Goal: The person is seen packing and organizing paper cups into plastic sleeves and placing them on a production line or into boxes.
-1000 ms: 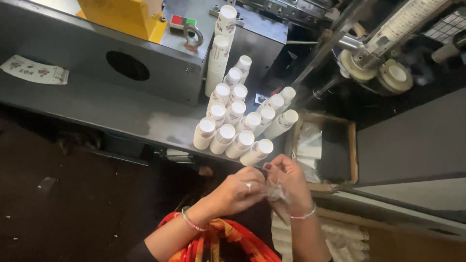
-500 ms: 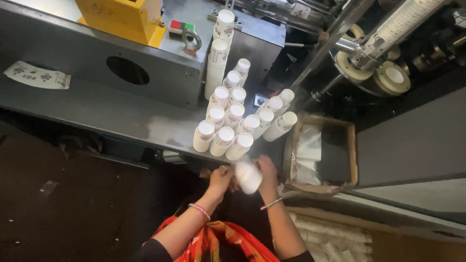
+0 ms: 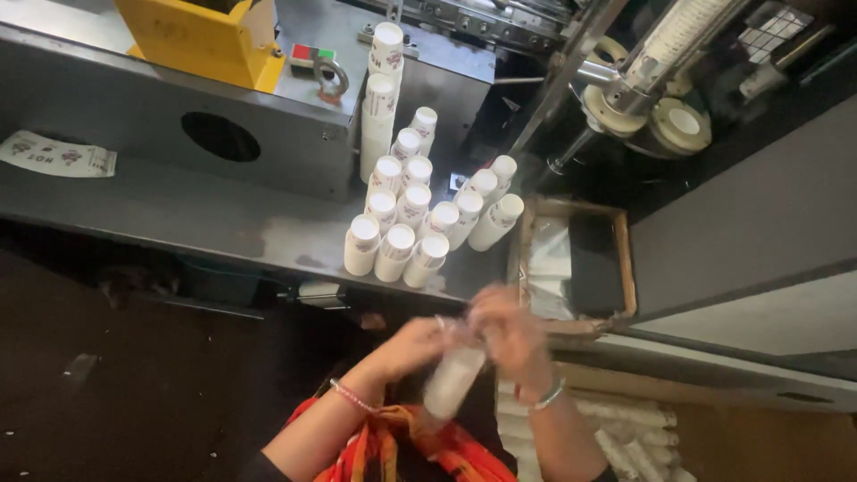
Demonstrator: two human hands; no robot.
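Both hands motion-blurred, finger detail hard to read, left hand (image 3: 418,344) and right hand (image 3: 507,332) curled around the top of a cup stack (image 3: 453,382), held tilted below the shelf (image 3: 178,214), standing cups (image 3: 420,210) on that shelf

I have one view only, from the camera on my head, looking steeply down and slightly forward. My hands sit close at the bottom edge; the grey metal shelf (image 3: 178,214) and the machine behind it fill the upper frame, somewhat farther off.
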